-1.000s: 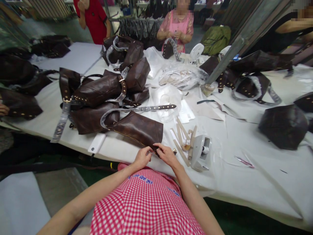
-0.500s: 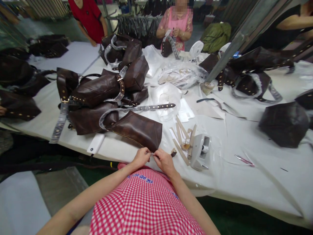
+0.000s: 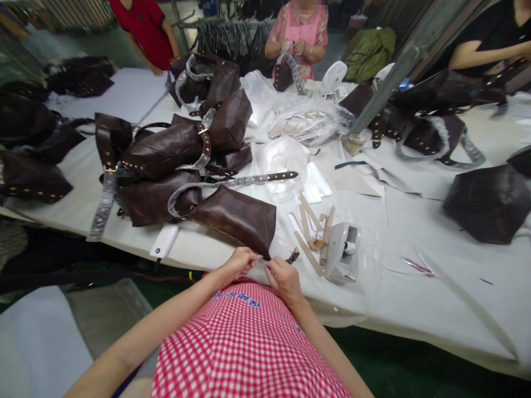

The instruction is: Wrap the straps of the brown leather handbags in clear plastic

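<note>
A dark brown leather bag (image 3: 236,218) lies on the white table (image 3: 418,298) right in front of me. Its strap (image 3: 244,181), wrapped in clear film, runs off to the right. My left hand (image 3: 238,262) and my right hand (image 3: 282,279) meet at the bag's near corner by the table edge. Both hands are closed in a pinch on something small at that corner, too small to name. A small dark clip (image 3: 292,256) lies just right of my hands.
Several more brown bags (image 3: 166,149) are piled behind. A white tape dispenser (image 3: 340,251) and wooden sticks (image 3: 309,232) lie to the right, clear plastic bags (image 3: 305,124) farther back. Other people work at the far side. A metal post (image 3: 390,77) stands at the right.
My hands have drawn slightly back toward me from the bag's corner, still pinched together. The view has shifted a little.
</note>
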A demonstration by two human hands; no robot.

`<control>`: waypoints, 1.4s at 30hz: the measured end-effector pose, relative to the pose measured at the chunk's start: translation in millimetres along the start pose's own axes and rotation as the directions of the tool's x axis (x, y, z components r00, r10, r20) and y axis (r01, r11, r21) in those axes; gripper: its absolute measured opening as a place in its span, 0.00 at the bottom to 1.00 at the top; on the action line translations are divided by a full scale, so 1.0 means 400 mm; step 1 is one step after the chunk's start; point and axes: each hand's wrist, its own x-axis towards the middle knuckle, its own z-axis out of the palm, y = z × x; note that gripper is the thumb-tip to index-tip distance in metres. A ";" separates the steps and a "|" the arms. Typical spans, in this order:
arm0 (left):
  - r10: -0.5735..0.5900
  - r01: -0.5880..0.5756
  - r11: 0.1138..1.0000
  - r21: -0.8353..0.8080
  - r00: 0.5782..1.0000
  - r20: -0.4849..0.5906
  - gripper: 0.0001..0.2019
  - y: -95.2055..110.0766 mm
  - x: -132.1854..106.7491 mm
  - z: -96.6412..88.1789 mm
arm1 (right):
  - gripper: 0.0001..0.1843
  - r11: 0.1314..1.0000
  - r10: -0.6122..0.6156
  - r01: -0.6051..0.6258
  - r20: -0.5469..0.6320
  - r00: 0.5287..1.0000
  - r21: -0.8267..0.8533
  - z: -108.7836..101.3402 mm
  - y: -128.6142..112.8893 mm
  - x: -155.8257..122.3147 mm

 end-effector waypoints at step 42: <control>0.107 -0.128 0.945 -0.302 0.991 -0.087 0.15 0.044 0.094 -0.078 | 0.10 0.741 0.406 -0.562 0.423 0.810 0.367 0.010 0.167 0.085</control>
